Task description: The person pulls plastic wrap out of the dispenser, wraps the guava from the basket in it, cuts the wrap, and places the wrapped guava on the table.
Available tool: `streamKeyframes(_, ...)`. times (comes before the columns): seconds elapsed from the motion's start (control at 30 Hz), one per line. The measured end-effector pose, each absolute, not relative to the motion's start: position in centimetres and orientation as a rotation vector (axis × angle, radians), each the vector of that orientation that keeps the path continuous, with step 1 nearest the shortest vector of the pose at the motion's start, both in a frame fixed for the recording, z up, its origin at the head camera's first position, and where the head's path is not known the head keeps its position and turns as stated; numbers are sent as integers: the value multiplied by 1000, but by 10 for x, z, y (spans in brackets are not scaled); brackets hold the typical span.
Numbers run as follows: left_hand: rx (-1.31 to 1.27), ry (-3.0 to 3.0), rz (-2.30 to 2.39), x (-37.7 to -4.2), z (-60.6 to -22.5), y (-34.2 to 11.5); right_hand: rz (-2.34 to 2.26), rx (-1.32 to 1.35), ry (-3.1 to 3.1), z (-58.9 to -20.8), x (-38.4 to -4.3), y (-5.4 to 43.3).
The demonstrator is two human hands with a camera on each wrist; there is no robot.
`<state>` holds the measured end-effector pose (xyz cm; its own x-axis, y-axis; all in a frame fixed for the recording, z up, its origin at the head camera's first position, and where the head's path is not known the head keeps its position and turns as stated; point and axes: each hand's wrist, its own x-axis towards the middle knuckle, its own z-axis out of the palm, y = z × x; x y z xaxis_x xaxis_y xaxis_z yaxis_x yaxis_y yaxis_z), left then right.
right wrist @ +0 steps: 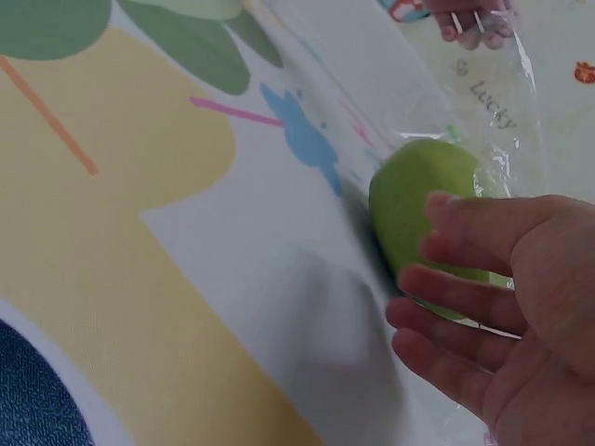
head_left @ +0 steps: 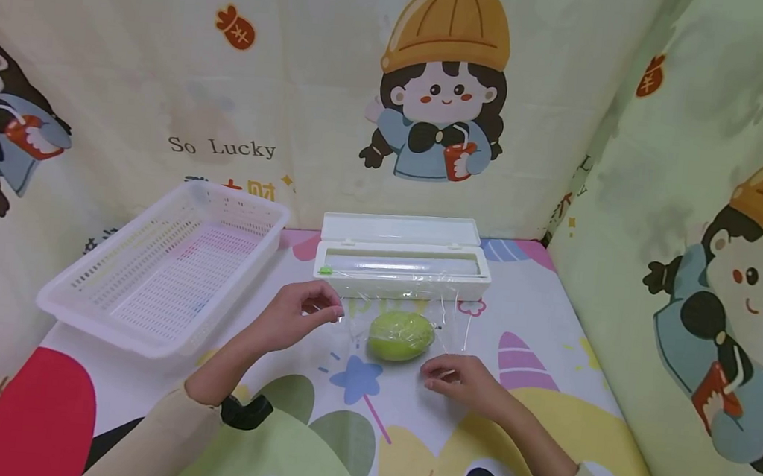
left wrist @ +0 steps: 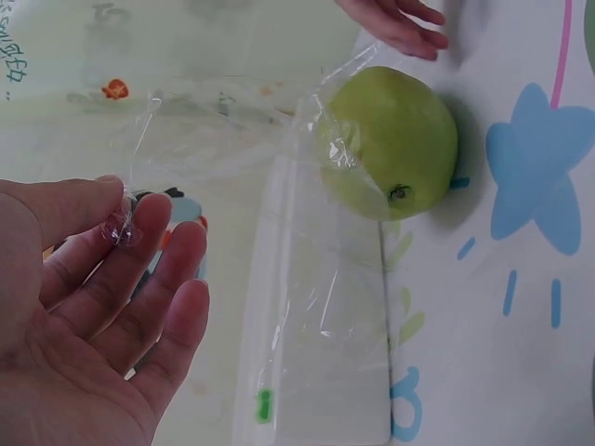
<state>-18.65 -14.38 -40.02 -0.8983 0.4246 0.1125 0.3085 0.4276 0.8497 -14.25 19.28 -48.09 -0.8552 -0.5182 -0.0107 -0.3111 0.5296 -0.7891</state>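
Note:
A smooth green oval fruit (head_left: 401,337) with a small dark stem scar lies on the table. Clear cling film (left wrist: 321,297) stretches from the dispenser over part of it. With thumb and index finger, my left hand (head_left: 300,310) pinches a bunched film corner, left of the fruit; its other fingers are spread in the left wrist view. My right hand (head_left: 466,383) hovers at the fruit's near right side, fingers loosely bent, nothing visible in its grasp. Behind the fruit stands the white cling film dispenser (head_left: 401,287), lid up, a film roll inside and a green slider (head_left: 326,270) at its left.
To the left sits a white perforated plastic basket (head_left: 125,335). The table has a printed cloth (head_left: 367,416) with cartoon figures. Patterned fabric walls (head_left: 313,76) close off the back and both sides.

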Motion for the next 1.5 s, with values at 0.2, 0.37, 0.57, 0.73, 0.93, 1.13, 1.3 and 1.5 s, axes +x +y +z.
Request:
streamKeyframes(0.2,677,2554,1486,-186,-401,-144,-1288,-558,2671,-482,-145,191)
streamKeyframes(0.37,668,2557,1480,-187,-402,-145,-1367,-526,2754,-482,-150,190)
streamKeyframes(0.57,673,2555,1478,-187,-403,-145,-1368,-597,2840,-482,-157,187)
streamKeyframes(0.73,667,2560,1472,-188,-403,-145,-1284,-632,2900,-482,-164,182)
streamKeyframes(0.93,665,2555,1468,-188,-401,-145,-1185,-642,2931,-483,-173,175)
streamKeyframes(1.13,670,2546,1486,-188,-401,-145,-1155,-655,2919,-481,-181,170)
streamKeyframes(1.3,664,2544,1482,-187,-401,-146,-1168,-694,2850,-480,-189,167)
streamKeyframes(1.5,665,2549,1479,-187,-401,-146,-1121,-714,2719,-482,-196,164)
